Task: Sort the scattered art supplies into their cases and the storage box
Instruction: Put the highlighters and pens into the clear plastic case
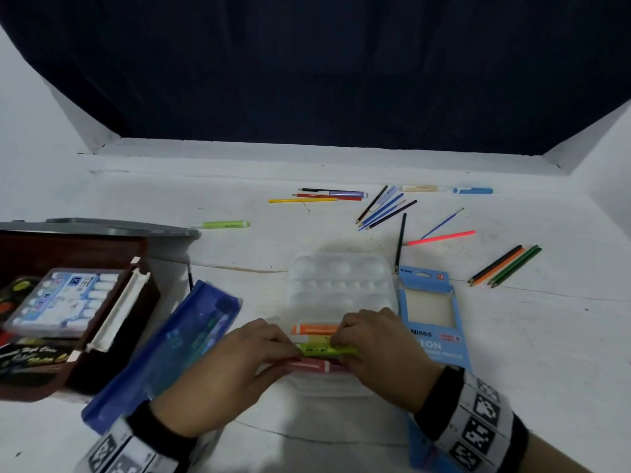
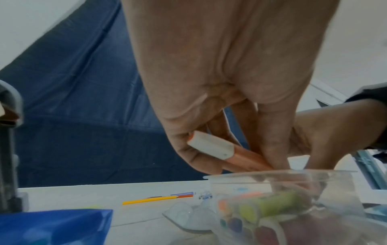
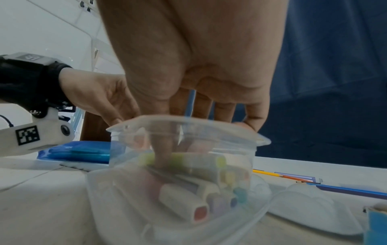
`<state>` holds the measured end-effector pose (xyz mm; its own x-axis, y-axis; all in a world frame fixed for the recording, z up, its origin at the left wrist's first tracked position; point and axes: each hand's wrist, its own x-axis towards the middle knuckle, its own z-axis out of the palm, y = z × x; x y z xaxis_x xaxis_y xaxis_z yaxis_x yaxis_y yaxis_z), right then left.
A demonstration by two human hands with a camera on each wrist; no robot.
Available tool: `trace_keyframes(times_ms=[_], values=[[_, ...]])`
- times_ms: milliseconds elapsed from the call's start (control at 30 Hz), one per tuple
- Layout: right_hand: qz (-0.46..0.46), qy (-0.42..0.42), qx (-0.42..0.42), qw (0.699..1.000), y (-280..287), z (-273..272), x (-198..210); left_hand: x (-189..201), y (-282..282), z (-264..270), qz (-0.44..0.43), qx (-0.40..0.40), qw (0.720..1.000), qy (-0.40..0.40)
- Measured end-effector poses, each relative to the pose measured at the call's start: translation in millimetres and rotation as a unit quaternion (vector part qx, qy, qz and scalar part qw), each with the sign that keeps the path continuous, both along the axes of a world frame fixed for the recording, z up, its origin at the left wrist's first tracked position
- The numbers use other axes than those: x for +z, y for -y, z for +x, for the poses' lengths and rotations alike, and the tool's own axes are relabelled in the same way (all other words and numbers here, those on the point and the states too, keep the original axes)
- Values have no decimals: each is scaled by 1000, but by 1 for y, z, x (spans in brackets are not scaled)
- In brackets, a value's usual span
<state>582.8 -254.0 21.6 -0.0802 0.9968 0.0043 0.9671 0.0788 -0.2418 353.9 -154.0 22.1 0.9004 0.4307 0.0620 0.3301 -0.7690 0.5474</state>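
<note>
A clear plastic marker case (image 1: pixel 324 387) sits at the front middle of the white table, with several markers inside. My left hand (image 1: pixel 286 346) pinches an orange marker (image 2: pixel 211 145) with a white cap between thumb and fingers, just above the case rim (image 2: pixel 282 174). My right hand (image 1: pixel 341 343) reaches into the case (image 3: pixel 209 132); its thumb and fingers close on a green marker (image 3: pixel 182 160), which lies across the others (image 1: pixel 327 350). A red marker (image 1: pixel 310 364) lies below it. Both hands hide much of the case.
A brown storage box (image 1: pixel 112 336) holding a pack of white tubes stands at the left, and a blue case (image 1: pixel 164 349) lies beside it. A white palette (image 1: pixel 341 278) and a blue pencil box (image 1: pixel 433 315) are close by. Loose pencils (image 1: pixel 505 266), a green marker (image 1: pixel 225 224) and pens lie farther back.
</note>
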Motion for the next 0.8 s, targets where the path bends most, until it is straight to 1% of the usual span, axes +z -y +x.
trace_keyframes(times_ms=[133,267,367,467,633,800], values=[[-20,12,-3,1000,-1,-3,2,-5,2,17,54,-11,998,-20],[-20,-19,-15,999,0,2,4,-6,6,34,93,-8,994,-61],[9,-48,-33,998,5,9,4,-7,8,42,113,-12,991,-71],[60,-65,-75,993,13,22,3,-7,8,48,128,-12,989,-73],[17,-148,-84,985,20,38,-4,-8,12,60,135,-26,988,-74],[2,-154,-86,984,22,36,-7,-3,14,72,133,-43,986,-86]])
